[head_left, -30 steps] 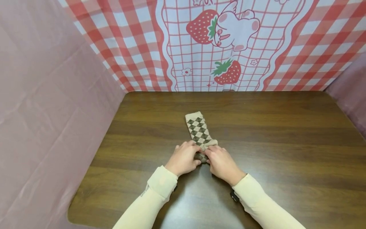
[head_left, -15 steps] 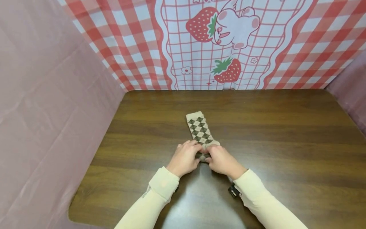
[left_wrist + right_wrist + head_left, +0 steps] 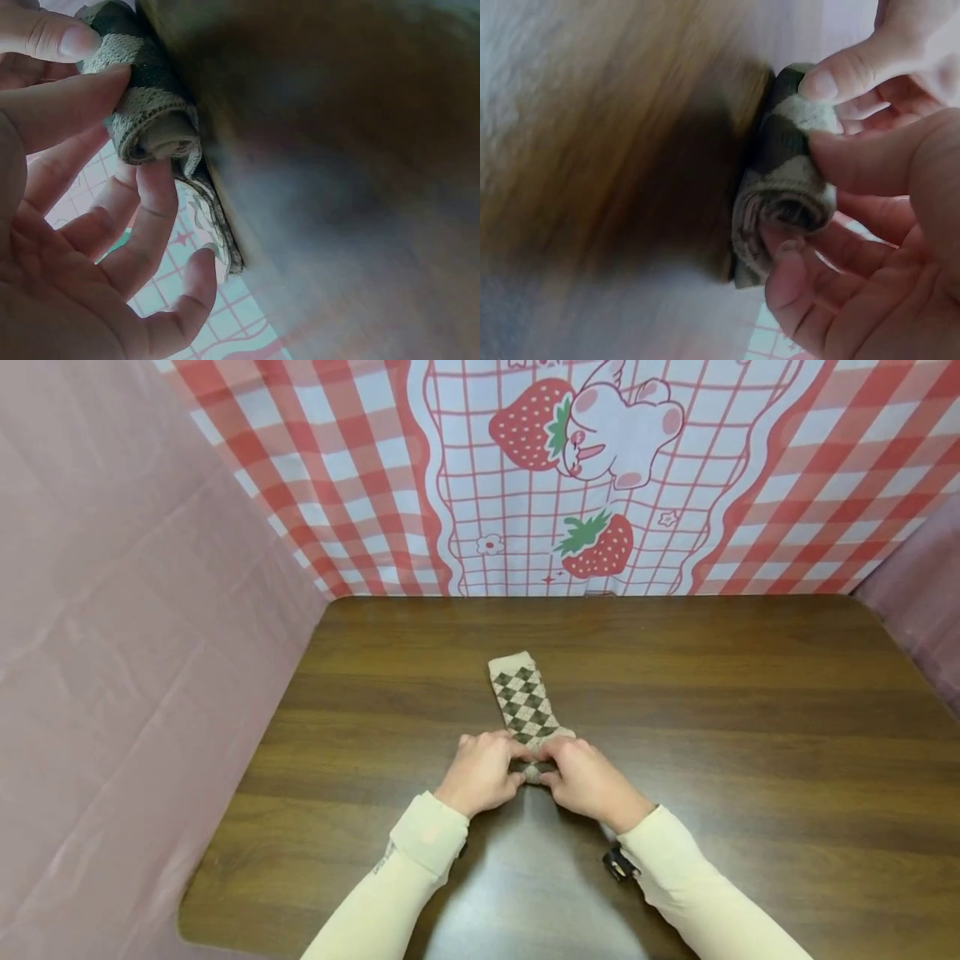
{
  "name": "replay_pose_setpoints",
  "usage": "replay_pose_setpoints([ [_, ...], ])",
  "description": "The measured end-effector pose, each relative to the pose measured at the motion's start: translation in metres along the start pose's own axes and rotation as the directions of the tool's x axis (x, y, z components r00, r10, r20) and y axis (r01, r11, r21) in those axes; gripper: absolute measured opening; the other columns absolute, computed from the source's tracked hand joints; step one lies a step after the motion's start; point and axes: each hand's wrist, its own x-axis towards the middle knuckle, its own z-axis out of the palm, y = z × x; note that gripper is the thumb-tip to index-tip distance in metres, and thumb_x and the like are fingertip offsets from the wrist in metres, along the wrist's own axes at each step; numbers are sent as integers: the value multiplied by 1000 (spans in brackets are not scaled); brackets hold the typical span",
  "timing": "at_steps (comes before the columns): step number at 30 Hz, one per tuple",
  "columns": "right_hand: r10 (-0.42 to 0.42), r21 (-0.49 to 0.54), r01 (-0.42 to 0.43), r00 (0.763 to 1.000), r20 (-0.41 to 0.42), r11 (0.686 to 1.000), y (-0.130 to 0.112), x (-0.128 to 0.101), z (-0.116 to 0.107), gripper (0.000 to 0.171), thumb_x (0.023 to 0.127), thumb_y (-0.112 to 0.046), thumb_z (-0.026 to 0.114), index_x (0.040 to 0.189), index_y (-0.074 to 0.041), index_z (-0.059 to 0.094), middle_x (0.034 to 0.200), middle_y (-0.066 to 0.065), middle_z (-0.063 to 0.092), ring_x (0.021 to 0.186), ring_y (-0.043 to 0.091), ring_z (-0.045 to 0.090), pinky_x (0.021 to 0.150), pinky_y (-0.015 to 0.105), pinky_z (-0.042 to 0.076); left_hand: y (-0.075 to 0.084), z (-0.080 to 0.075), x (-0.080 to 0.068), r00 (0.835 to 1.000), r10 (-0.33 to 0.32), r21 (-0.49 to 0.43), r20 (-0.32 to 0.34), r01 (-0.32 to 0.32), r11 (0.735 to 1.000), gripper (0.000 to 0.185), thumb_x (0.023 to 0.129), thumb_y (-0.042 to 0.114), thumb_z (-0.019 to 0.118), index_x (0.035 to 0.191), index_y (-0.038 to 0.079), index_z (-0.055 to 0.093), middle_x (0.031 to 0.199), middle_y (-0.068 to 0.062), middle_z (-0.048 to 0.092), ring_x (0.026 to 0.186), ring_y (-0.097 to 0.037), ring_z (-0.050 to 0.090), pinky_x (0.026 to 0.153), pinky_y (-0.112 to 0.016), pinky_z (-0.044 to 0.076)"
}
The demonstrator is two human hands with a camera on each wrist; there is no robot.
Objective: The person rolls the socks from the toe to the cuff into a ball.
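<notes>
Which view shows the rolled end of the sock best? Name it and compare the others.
The right wrist view: the sock's coiled layers face the camera, pinched by the right hand. The left wrist view shows the roll's other end, smaller. The head view hides the roll behind both hands, showing the flat part.

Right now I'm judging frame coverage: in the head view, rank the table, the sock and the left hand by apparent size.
1. table, by far the largest.
2. and 3. left hand and sock: too alike to rank, and the sock's rolled end is hidden.
</notes>
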Motion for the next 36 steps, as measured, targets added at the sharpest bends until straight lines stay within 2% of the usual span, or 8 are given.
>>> replay_pose_setpoints([
  [4, -63, -101, 59, 997, -37, 993, -6, -1, 0, 18, 76, 3, 79, 91, -2, 71, 86, 5, 60, 81, 22, 59, 74, 41, 52, -2, -1, 1, 999, -31, -35, 42, 33, 999, 22, 83, 19, 79, 105, 21, 78, 101, 2, 72, 93, -19, 67, 74, -41, 43],
  [9, -159, -236, 132, 983, -96, 963, -12, -4, 0, 22, 70, 4, 82, 89, 0, 71, 87, 8, 58, 86, 28, 58, 73, 45, 51, -4, -2, 2, 995, -65, -93, 73, 71, 993, 21, 85, 19, 77, 106, 18, 77, 102, 2, 73, 96, -20, 66, 77, -44, 45],
  [15, -212, -279, 173, 970, -116, 945, -9, -6, 9, 27, 64, 8, 81, 86, 1, 67, 87, 9, 56, 85, 29, 57, 66, 46, 50, -3, -1, 3, 991, -102, -120, 91, 113, 986, 21, 86, 20, 77, 107, 18, 78, 104, 3, 74, 98, -21, 67, 79, -46, 46],
  [19, -229, -289, 183, 964, -137, 940, -4, -7, 13, 26, 65, 10, 79, 86, 1, 67, 85, 8, 56, 83, 29, 57, 62, 44, 48, -2, 0, 3, 990, -115, -122, 82, 124, 985, 21, 86, 21, 77, 107, 19, 78, 104, 3, 73, 98, -21, 67, 80, -47, 46],
  [24, -224, -307, 178, 967, -119, 935, -2, -6, 15, 28, 63, 14, 72, 88, 0, 68, 86, 9, 60, 84, 30, 58, 63, 44, 48, 3, 1, -4, 995, -95, -54, 13, 95, 994, 23, 85, 22, 78, 107, 20, 78, 104, 2, 71, 95, -19, 65, 79, -46, 41],
  [28, -191, -323, 154, 978, -85, 934, -4, -5, 14, 30, 63, 13, 71, 91, 1, 68, 87, 10, 61, 85, 32, 58, 63, 45, 49, 9, 0, -9, 997, -66, 4, -37, 66, 998, 23, 83, 20, 78, 106, 19, 75, 105, 3, 68, 95, -20, 63, 84, -49, 40],
  [32, -143, -312, 123, 989, -43, 942, -6, -4, 12, 29, 68, 10, 75, 95, 1, 68, 89, 11, 61, 84, 33, 58, 64, 46, 50, 11, -1, -9, 998, -46, 40, -47, 48, 998, 24, 80, 19, 80, 103, 18, 75, 101, 4, 66, 93, -19, 62, 86, -50, 39],
  [36, -114, -296, 107, 993, -6, 949, -8, -3, 8, 31, 68, 10, 74, 96, 1, 68, 90, 12, 62, 82, 34, 58, 67, 47, 51, 12, 2, -9, 998, -32, 91, -47, 36, 995, 24, 77, 18, 82, 100, 18, 75, 97, 4, 67, 88, -19, 64, 81, -46, 40],
])
